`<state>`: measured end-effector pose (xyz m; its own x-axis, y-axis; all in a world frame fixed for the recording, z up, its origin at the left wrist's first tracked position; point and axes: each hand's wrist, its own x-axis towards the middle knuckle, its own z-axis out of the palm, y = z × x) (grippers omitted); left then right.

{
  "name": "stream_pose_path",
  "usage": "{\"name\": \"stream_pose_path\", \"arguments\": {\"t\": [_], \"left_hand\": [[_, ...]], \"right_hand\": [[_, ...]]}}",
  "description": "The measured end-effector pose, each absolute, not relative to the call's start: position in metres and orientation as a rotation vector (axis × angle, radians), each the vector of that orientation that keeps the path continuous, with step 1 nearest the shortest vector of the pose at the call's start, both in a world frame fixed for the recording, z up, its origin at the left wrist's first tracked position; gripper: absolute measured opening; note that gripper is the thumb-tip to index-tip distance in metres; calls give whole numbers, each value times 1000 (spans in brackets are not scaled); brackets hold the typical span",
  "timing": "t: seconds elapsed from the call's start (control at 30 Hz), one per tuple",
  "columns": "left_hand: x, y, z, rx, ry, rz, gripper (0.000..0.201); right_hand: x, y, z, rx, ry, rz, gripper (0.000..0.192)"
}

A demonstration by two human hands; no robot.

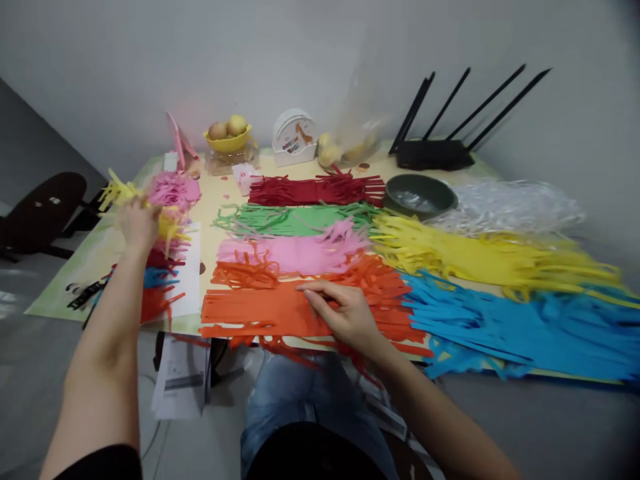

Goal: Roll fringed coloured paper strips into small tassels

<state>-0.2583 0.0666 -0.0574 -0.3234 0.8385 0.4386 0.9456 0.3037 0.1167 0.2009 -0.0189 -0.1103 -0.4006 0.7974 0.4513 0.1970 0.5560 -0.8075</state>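
My left hand (139, 225) reaches to the far left of the table, its fingers closed on yellow fringed paper (120, 192) that sticks out on both sides. Around it lies a row of smaller fringed pieces: pink paper (174, 191) beyond, dark red, blue and orange nearer me. At the front middle my right hand (345, 313) rests over a stack of orange fringed paper (265, 308). Its thumb and forefinger tips come together at the top sheet; the other fingers are curled, and their tips are partly hidden.
Behind the orange stack lie pink (265, 253), green (290, 219) and dark red fringed stacks (300, 191). Yellow (480, 260) and blue stacks (520, 327) spread rightward. A dark bowl (420, 195), white plastic strands (515, 203), a router (435, 155) and a yellow fruit bowl (229, 141) stand farther back.
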Motion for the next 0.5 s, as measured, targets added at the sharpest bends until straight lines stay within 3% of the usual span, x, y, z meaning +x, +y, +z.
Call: {"name": "stream_pose_path", "arguments": {"t": [0.13, 0.27, 0.4, 0.5], "left_hand": [[-263, 71, -101, -1817, -2436, -338, 17], [-233, 77, -93, -1843, -2352, -304, 20], [-126, 114, -83, -2256, -2032, -235, 31], [-32, 146, -103, -2654, -1799, -146, 28]], "right_hand": [[221, 34, -112, -921, -2064, 548, 23], [224, 110, -109, -1149, -2358, 370, 29], [198, 165, -115, -1255, -2807, 310, 39], [194, 181, -123, -1379, -2879, 271, 37]]}}
